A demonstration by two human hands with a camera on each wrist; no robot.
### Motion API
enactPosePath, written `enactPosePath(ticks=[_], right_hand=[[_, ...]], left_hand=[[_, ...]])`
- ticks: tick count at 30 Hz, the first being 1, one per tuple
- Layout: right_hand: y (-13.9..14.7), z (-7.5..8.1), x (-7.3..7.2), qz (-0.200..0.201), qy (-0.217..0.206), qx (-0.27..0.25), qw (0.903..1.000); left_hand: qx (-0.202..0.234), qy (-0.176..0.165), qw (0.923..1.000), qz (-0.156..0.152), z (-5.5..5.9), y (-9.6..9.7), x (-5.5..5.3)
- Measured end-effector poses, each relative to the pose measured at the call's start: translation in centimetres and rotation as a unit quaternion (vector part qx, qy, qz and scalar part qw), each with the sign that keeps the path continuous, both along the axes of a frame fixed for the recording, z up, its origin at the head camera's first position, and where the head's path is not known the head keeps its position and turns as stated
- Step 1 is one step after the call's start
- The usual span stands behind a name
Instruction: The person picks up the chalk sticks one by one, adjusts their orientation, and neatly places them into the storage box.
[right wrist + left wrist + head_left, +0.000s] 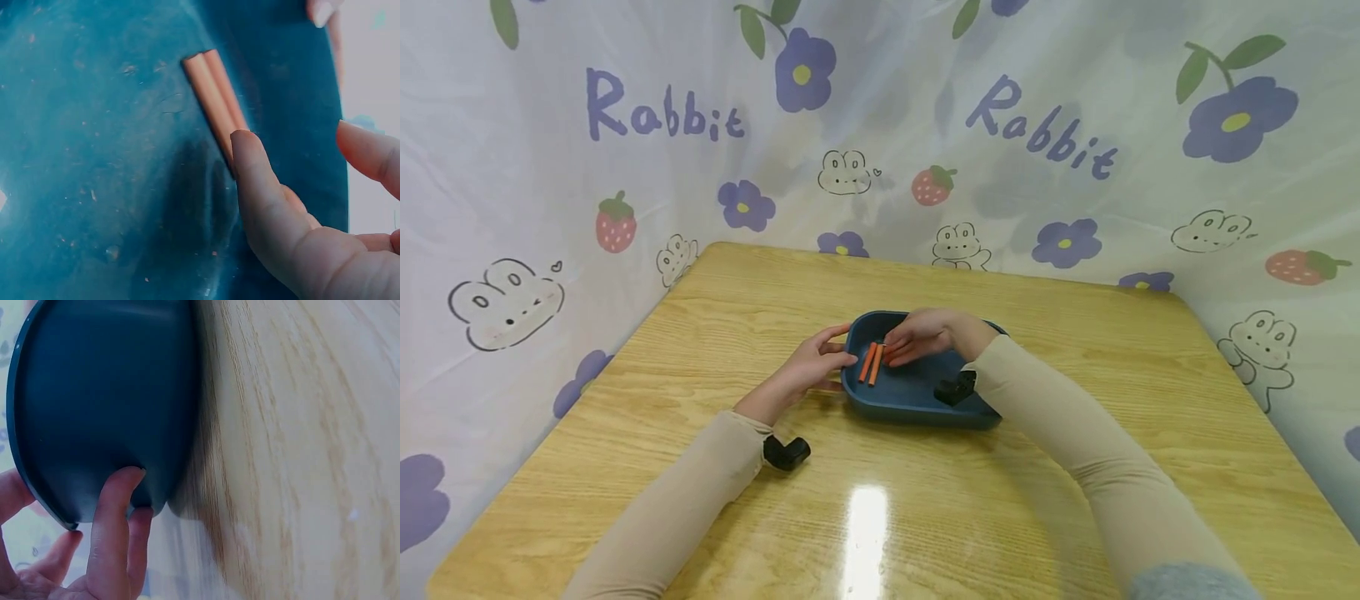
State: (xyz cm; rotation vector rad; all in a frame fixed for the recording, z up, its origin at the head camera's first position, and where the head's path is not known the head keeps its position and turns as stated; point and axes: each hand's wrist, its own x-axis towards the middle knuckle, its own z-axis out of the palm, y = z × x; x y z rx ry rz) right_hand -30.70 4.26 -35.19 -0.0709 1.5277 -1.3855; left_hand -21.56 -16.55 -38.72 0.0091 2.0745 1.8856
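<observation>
A dark blue plastic basin (925,414) sits on the wooden table. Two slim orange sticks (871,364) lie side by side inside its left end; their exact kind is unclear. My left hand (811,364) holds the basin's left end, thumb at the rim and fingers against the outer wall (106,412). Reaching into the basin from the right, my right hand (921,335) has its fingertips beside the far ends of the sticks. In the right wrist view, one finger (250,162) overlaps the sticks (215,87), and a wide gap separates it from another digit.
The light wooden table (737,533) extends around the basin. Behind it hangs a white curtain (880,117) printed with rabbits, flowers and strawberries. Black wrist mounts (786,452) stick out beneath both beige sleeves.
</observation>
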Motion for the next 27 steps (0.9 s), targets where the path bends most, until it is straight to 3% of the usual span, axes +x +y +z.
enactPosePath(ticks=[14,27], right_hand=[[2.9,2.3,1.3,0.004,0.044,-0.067,0.9968],[7.7,2.6,2.8,0.012,0.092,-0.094,0.9913]], left_hand=[[0.000,0.002,1.0000,0.009,-0.1,0.1,0.2],[-0.003,0.002,1.0000,0.006,0.3,0.3,0.2]])
